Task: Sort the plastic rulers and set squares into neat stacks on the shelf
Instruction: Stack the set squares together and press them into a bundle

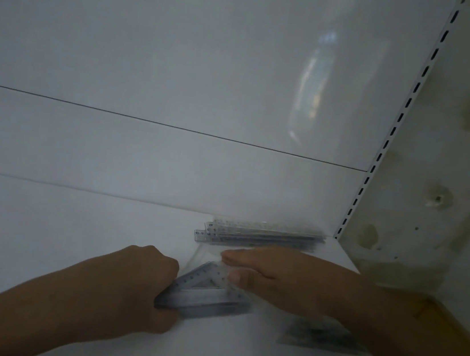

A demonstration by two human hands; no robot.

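Observation:
A stack of clear triangular set squares (206,296) lies on the white shelf (69,245), near its right end. My left hand (136,284) is curled against the stack's left corner, gripping it. My right hand (283,277) lies flat over the stack's top right part, fingers pointing left, thumb pressed on the plastic. A stack of clear straight rulers (262,235) lies along the back wall just behind my right hand, with printed numbers at its left end. More clear plastic pieces (317,335) show dimly under my right forearm.
A white back panel (182,66) rises behind the shelf. A slotted white upright (380,158) runs up the right side, with a stained wall (452,176) beyond it. The shelf's left part is bare white surface. The light is dim.

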